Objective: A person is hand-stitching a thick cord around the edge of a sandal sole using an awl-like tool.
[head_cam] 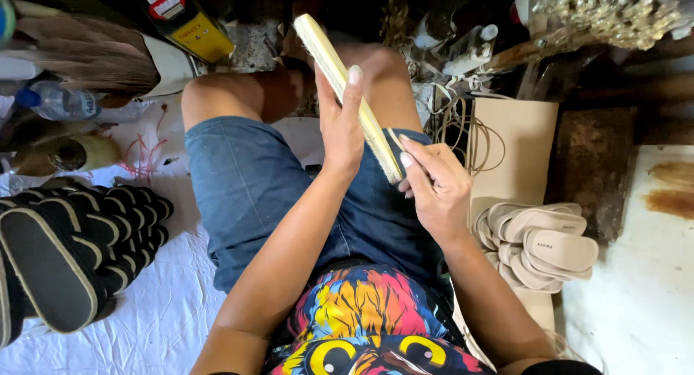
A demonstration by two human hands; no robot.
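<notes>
I see the floor (636, 303) under me, covered on my left by a white sheet (159, 317). On the sheet lies a row of black soles (79, 237), with a plastic bottle (54, 100) farther up. On my right, a cardboard sheet (517, 151) lies on the floor, carrying a stack of beige insoles (542, 245).

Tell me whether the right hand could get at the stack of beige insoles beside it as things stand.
Probably yes: the right hand is beside the beige insoles, with nothing between them. But it now pinches the pale sole, which the left hand also holds.
</notes>
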